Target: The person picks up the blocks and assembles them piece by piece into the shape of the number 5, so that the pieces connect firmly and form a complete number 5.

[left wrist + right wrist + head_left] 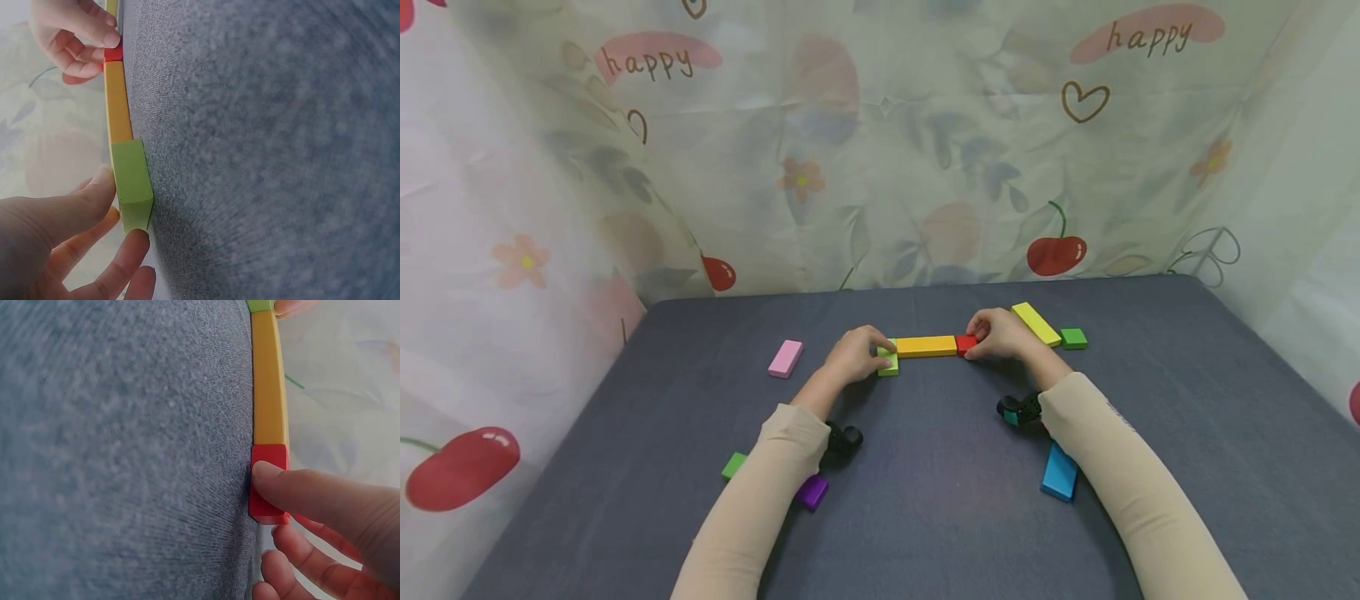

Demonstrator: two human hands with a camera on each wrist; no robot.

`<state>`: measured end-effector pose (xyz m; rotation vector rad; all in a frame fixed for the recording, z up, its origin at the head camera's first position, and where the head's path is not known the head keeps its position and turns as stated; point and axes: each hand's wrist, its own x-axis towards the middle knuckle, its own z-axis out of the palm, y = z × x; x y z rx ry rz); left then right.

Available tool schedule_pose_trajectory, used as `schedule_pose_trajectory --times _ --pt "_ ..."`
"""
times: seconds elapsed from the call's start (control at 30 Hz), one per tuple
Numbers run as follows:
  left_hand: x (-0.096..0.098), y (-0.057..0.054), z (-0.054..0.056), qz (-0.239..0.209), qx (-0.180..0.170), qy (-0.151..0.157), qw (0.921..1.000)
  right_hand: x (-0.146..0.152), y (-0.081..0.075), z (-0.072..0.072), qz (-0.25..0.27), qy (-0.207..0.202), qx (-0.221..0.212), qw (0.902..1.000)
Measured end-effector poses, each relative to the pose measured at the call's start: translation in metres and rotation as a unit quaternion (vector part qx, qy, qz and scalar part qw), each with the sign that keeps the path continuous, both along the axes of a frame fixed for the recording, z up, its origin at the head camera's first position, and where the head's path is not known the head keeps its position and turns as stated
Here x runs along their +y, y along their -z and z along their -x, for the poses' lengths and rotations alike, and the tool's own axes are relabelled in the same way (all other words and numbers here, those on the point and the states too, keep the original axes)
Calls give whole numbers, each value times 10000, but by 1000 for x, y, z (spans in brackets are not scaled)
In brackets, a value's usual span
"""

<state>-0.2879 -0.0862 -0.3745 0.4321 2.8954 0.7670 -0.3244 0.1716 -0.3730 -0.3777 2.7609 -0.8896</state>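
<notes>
A long orange block (927, 347) lies on the table with a light green block (888, 367) at its left end and a red block (962, 345) at its right end, all in a row and touching. My left hand (854, 357) holds the light green block; in the left wrist view the thumb is at one side and a fingertip at its outer end. With the thumb on its face, my right hand (337, 531) grips the red block, the other fingers partly hidden behind and below it.
Right of the row lie a yellow block (1036, 323) and a small green block (1073, 338). A pink block (786, 358) is at left. Near the forearms are a green block (733, 465), a purple block (812, 492) and a blue block (1059, 473). A patterned curtain (895, 167) hangs behind the table.
</notes>
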Motion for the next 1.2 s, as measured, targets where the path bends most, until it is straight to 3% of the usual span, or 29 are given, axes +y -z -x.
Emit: schedule_pose_trajectory --times 1.2 --pt "0 -1 0 10 8 23 10000 -1 -1 -1 80 -94 -155 9998"
